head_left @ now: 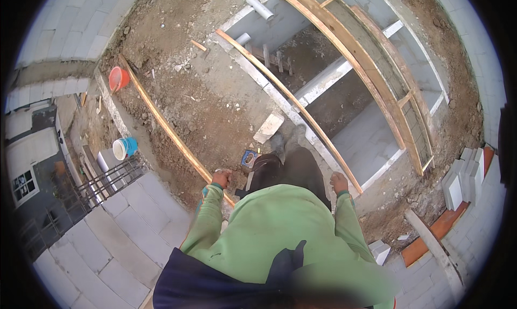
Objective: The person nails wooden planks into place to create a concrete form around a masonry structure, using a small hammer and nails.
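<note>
My left hand (221, 178) hangs at my side with its fingers curled in, and I see nothing in it. It overlaps the long wooden strip (175, 138) on the ground in this view; whether it touches the strip I cannot tell. My right hand (339, 183) hangs on the other side, loosely closed, with nothing visible in it. It is nearest to a thin wooden strip (291, 96) lying along the pit wall. By my feet are a small blue item (249, 158), its kind unclear, and a pale block (268, 127).
Block walls divide an open pit (309, 50) ahead right, with curved plank formwork (371, 66) across it. An orange bucket (119, 78) and a blue-and-white bucket (125, 148) are at left. Steel bars (110, 181) top the left wall. White blocks (464, 177) stand at right.
</note>
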Demonstrator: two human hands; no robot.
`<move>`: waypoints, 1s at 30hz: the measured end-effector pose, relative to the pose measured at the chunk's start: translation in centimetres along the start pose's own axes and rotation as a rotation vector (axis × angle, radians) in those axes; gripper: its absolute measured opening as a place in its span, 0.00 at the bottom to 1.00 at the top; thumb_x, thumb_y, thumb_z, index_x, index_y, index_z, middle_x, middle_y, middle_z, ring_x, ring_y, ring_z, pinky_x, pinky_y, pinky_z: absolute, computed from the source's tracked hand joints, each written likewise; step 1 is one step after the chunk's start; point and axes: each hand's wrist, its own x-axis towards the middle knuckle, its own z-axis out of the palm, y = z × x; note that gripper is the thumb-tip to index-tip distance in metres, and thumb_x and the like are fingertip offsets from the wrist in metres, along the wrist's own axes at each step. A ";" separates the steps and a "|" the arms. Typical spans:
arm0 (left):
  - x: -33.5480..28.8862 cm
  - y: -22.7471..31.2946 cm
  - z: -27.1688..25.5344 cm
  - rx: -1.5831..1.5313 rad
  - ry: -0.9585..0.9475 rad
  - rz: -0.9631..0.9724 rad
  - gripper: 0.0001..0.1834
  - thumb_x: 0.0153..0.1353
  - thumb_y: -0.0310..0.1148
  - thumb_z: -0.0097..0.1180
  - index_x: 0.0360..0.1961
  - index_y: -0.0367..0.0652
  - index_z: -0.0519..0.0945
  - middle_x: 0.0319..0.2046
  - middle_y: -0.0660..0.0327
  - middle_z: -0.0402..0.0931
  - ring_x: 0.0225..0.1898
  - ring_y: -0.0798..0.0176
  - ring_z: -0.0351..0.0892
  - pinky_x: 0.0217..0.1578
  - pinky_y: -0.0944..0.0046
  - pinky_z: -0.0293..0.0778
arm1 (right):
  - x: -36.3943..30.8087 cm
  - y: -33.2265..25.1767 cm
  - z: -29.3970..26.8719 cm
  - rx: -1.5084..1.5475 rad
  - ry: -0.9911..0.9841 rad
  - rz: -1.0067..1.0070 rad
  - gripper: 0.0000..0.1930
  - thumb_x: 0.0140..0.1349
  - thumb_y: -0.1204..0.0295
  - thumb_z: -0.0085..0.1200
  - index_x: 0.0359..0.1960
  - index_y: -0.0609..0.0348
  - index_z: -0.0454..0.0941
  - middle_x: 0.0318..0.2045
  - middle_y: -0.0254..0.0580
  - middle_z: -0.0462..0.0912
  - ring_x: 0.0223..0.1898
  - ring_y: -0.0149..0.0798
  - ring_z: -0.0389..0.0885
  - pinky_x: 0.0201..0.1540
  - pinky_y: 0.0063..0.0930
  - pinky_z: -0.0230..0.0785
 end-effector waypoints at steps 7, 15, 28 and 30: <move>-3.8 -1.7 0.0 0.342 0.133 0.269 0.12 0.59 0.38 0.53 0.40 0.45 0.81 0.21 0.58 0.76 0.18 0.58 0.74 0.18 0.57 0.70 | 9.4 0.0 0.2 -0.206 -0.164 0.007 0.17 0.58 0.67 0.55 0.49 0.57 0.77 0.32 0.37 0.81 0.25 0.32 0.78 0.22 0.27 0.68; 3.4 -8.0 -7.4 0.463 0.403 0.064 0.16 0.55 0.38 0.58 0.41 0.39 0.81 0.35 0.46 0.82 0.38 0.46 0.82 0.39 0.50 0.76 | 11.5 -15.2 2.4 0.110 0.038 -0.344 0.17 0.63 0.65 0.51 0.51 0.58 0.77 0.33 0.36 0.80 0.31 0.29 0.78 0.26 0.25 0.70; 26.4 16.0 -17.6 0.555 0.395 0.044 0.30 0.56 0.49 0.59 0.50 0.32 0.77 0.43 0.41 0.80 0.49 0.40 0.78 0.50 0.49 0.72 | 13.1 -9.4 17.6 -0.314 -0.031 0.147 0.23 0.61 0.52 0.53 0.53 0.51 0.74 0.38 0.37 0.77 0.36 0.38 0.77 0.27 0.41 0.73; 33.9 20.7 -19.8 0.704 0.410 0.010 0.32 0.54 0.50 0.61 0.51 0.33 0.77 0.43 0.44 0.80 0.48 0.42 0.79 0.49 0.50 0.73 | 8.7 -19.6 26.7 -0.155 -0.090 0.461 0.33 0.60 0.45 0.53 0.64 0.45 0.66 0.54 0.44 0.73 0.49 0.49 0.73 0.43 0.60 0.71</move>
